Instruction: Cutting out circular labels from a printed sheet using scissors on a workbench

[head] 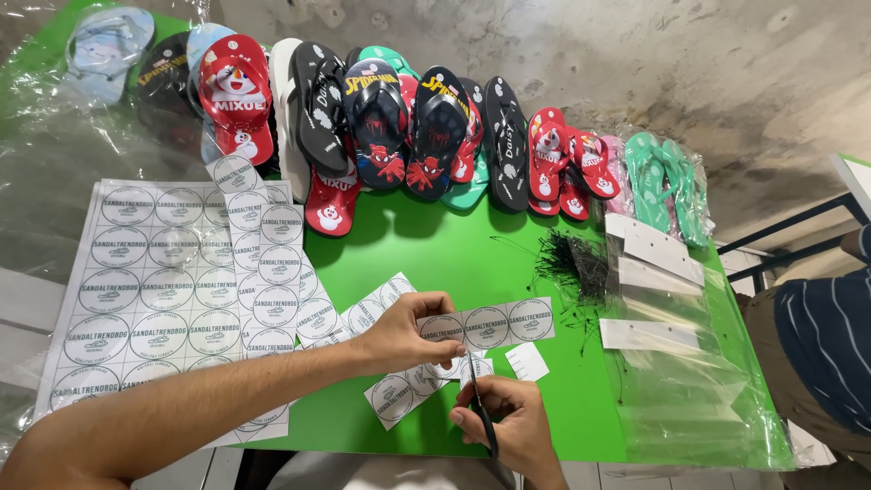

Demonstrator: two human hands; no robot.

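Right hand (508, 425), lowest in view at the near edge of the bright green surface (426, 245), is closed around dark-handled scissors (483, 408); blades point up toward the paper above. Left hand (404, 331), forearm entering from lower left, pinches one end of a narrow white paper strip of round printed labels (490, 325) between thumb and fingers.

Strip: three circular labels in a row show past the fingers, each a thin dark ring with small print and a tiny emblem inside, on white paper. It lies almost level, slightly raised at its right end, above the middle of the surface, just over the scissor tips.

Under and beside the left hand lie loose cut pieces of label paper (395, 395), one or two circles each. One small blank white paper scrap (526, 361) lies just right of the scissors.

Far left: a large uncut white sheet of the same round labels (145, 290), several strips overlapping its right side.

Back edge: a row of rubber flip-flops (408, 127) in red, black, dark blue, green and pink, overlapping, some with cartoon prints. Right side: a tangle of thin black plastic ties (572, 259) and a stack of clear plastic bags with white card headers (671, 345). Another person in a navy striped shirt (830, 345) sits at the right frame edge.
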